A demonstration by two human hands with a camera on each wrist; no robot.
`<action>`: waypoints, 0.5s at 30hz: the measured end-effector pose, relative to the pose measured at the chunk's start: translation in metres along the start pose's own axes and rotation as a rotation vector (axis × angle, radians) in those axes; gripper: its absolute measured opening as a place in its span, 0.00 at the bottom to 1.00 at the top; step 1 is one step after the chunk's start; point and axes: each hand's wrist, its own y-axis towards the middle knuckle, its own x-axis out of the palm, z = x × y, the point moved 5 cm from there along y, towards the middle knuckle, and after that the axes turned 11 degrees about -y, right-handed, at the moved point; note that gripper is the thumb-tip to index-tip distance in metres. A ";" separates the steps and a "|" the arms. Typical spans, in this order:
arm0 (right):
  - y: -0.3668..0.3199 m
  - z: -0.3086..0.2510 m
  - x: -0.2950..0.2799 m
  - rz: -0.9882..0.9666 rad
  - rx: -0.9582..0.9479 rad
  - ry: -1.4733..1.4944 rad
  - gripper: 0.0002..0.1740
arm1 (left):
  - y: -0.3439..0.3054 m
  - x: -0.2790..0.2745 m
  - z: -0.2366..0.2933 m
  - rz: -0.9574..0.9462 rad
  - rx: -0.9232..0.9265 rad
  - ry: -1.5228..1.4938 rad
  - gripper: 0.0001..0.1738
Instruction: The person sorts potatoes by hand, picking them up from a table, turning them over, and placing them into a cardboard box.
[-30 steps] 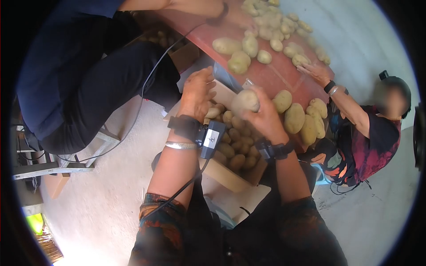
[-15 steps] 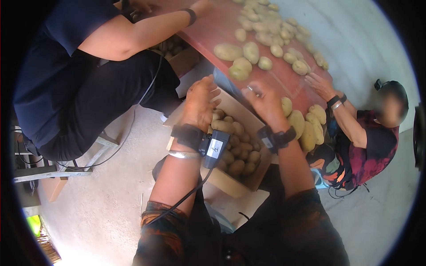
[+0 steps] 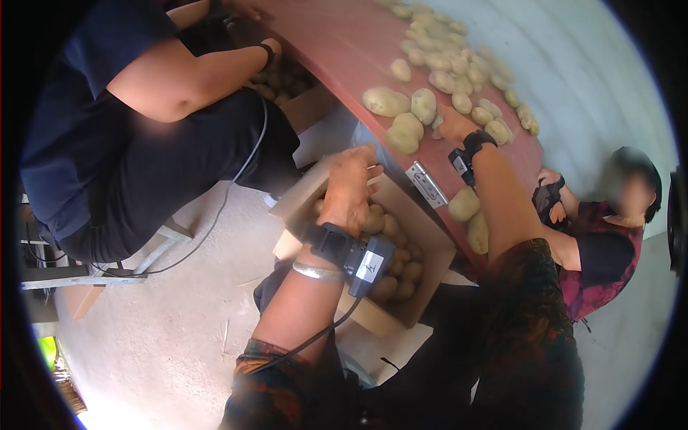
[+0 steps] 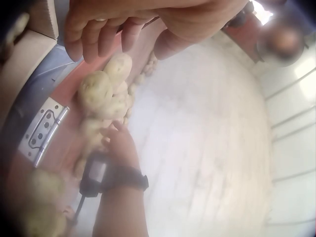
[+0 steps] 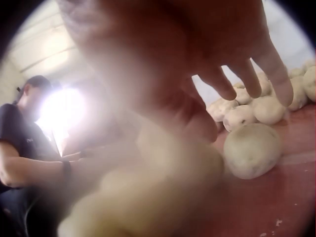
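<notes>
My right hand (image 3: 456,126) reaches over the red table among pale potatoes. In the right wrist view its fingers (image 5: 274,81) stretch out spread above a round potato (image 5: 252,150), with blurred larger potatoes close below the palm. In the head view a potato (image 3: 423,106) sits just left of the fingertips. My left hand (image 3: 351,188) hovers, fingers loosely bent and holding nothing, over a cardboard box (image 3: 430,287) of smaller potatoes (image 3: 405,271). The left wrist view shows those relaxed fingers (image 4: 90,42) above the table edge.
The red tabletop (image 3: 333,43) has a metal hinge (image 3: 426,184) at its near edge. Many potatoes (image 3: 448,61) are heaped along its far side. One person (image 3: 136,79) sits at the left beside another potato box; another person (image 3: 602,244) sits at the right.
My right hand held a potato over the box, let it go, then moved forward to the potatoes on the table. My left hand shifted slightly right. The left person's arm drew back.
</notes>
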 end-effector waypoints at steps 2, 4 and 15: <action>-0.004 -0.005 0.007 -0.053 -0.005 -0.034 0.32 | 0.000 -0.001 0.000 -0.014 -0.003 -0.008 0.21; -0.009 0.002 -0.002 -0.067 0.188 -0.091 0.30 | -0.001 -0.002 0.002 -0.027 0.001 -0.008 0.21; -0.145 -0.075 -0.079 0.052 -0.073 1.073 0.25 | -0.007 0.022 -0.024 -0.211 -0.133 -0.020 0.18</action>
